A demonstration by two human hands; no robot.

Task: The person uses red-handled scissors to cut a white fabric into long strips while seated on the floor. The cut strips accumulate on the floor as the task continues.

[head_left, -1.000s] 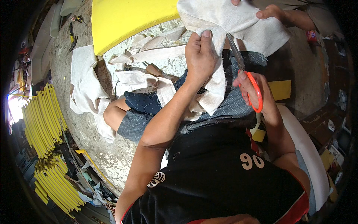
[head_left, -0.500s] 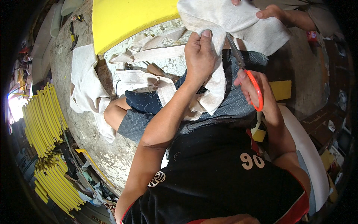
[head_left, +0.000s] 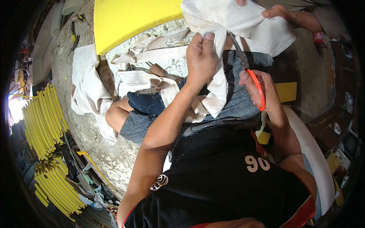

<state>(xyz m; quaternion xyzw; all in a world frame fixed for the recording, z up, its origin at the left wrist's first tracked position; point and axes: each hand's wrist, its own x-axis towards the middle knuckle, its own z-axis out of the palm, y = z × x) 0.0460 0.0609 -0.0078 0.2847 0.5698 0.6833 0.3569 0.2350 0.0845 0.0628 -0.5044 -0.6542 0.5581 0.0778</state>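
My left hand [head_left: 202, 59] is closed on a pale off-white cloth [head_left: 216, 17], thumb on top, and a strip of it hangs down over my lap. In my right hand [head_left: 260, 89] I grip scissors [head_left: 261, 93] with orange-red handles. Their dark blades [head_left: 238, 47] point up and reach the cloth just right of my left fist; whether fabric lies between them I cannot tell. At the upper right, another person's hand [head_left: 276, 12] holds the far side of the same cloth.
A thick yellow foam piece [head_left: 133, 21] lies on the worn work surface [head_left: 85, 28]. Cloth strips [head_left: 161, 56] and a draped cloth [head_left: 88, 81] lie around my legs. A yellow-handled tool [head_left: 73, 32] rests at the upper left. Yellow rods [head_left: 45, 121] are stacked far left.
My left hand has shifted slightly left and down, drawing the cloth with it. The scissors have moved a little to the left at the tip, and their blades look closer together.
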